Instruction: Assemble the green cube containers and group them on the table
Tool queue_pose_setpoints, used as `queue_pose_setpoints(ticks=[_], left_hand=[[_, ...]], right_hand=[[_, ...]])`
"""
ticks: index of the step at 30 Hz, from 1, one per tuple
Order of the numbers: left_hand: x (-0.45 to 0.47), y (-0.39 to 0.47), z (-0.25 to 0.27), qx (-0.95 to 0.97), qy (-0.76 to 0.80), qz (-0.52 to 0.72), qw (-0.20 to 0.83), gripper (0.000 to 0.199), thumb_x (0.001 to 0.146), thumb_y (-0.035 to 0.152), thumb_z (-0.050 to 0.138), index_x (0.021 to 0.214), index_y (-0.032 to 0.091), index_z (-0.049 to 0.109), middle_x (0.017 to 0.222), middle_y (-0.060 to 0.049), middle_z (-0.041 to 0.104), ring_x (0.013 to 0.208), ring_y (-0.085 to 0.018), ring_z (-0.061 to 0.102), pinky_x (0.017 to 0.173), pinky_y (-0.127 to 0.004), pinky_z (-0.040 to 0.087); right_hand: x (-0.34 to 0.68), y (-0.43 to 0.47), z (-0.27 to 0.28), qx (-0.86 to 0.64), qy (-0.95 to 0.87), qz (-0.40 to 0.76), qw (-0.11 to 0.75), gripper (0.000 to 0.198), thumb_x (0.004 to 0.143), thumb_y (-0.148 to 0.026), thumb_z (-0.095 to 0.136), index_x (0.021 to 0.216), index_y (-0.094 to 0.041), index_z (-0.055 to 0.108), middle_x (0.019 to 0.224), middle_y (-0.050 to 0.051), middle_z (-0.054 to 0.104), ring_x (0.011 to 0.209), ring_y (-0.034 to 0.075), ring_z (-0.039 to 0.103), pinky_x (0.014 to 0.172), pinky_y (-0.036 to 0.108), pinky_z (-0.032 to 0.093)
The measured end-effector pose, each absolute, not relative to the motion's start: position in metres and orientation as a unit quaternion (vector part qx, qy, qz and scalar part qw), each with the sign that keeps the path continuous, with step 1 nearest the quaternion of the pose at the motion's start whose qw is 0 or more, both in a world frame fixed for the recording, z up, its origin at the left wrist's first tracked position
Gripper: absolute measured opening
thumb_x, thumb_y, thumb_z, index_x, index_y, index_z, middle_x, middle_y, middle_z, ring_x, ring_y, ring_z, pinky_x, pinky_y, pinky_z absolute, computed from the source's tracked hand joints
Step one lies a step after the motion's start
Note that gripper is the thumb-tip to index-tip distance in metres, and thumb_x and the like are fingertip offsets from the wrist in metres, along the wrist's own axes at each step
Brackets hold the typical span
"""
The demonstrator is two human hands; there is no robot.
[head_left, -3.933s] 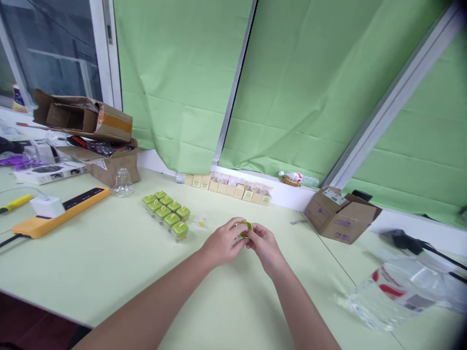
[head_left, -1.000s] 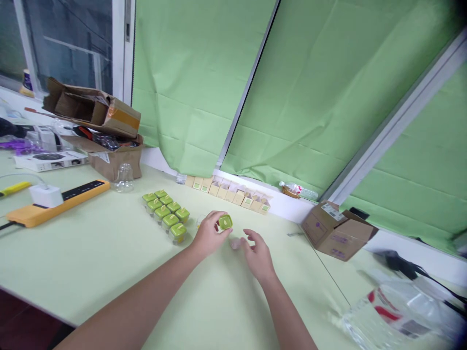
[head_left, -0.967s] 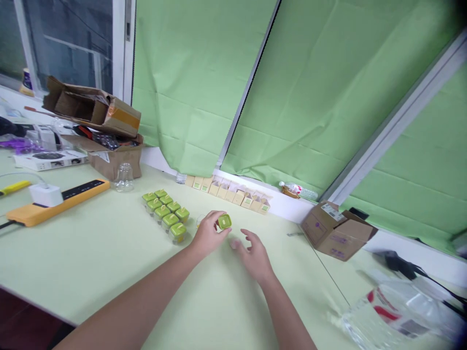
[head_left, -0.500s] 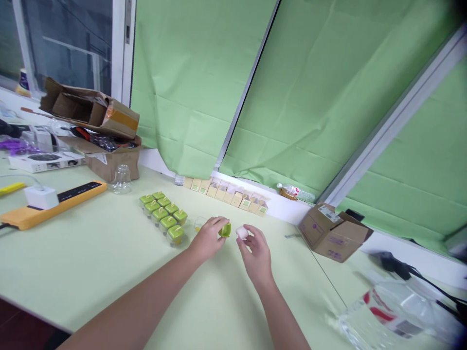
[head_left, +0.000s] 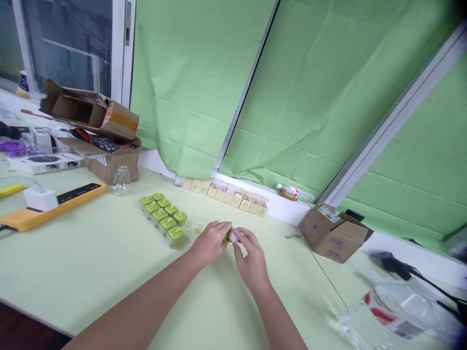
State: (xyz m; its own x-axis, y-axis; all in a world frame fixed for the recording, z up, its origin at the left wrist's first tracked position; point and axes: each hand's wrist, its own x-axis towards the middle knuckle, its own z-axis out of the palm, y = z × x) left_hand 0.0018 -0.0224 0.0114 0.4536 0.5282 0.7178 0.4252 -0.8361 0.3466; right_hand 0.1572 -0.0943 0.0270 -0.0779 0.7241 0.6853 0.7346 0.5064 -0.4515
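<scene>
1. On the left I see an orange power strip [head_left: 78,195] lying on the table [head_left: 109,272].
2. Next to the middle, small cups with green lids [head_left: 159,214] stand close together in rows.
3. The left hand [head_left: 209,244] is above the table, its fingers close together around a loose green lid [head_left: 226,238].
4. At the open side of this lid is a small white piece [head_left: 233,236]; I cannot tell how deep it sits.
5. The right hand [head_left: 251,260] pinches this piece with its fingertips.
6. Farther right stands a cardboard box [head_left: 333,233].
</scene>
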Motion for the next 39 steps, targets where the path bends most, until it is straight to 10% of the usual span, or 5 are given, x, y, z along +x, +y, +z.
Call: queue_pose_setpoints(ticks=[39], left_hand=[[-0.004, -0.032, 0.026, 0.78, 0.254, 0.509, 0.261, 0.07, 0.068, 0.003, 0.057, 0.135, 0.024, 0.053, 0.128, -0.01, 0.06, 0.098, -0.02, 0.06, 0.089, -0.037, 0.052]], right_hand=[[0.16, -0.097, 0.033, -0.493, -0.74, -0.021, 0.457, 0.034, 0.094, -0.018, 0.048, 0.126, -0.028, 0.056, 0.122, 0.011, 0.056, 0.113, 0.026, 0.058, 0.095, 0.046, 0.055]])
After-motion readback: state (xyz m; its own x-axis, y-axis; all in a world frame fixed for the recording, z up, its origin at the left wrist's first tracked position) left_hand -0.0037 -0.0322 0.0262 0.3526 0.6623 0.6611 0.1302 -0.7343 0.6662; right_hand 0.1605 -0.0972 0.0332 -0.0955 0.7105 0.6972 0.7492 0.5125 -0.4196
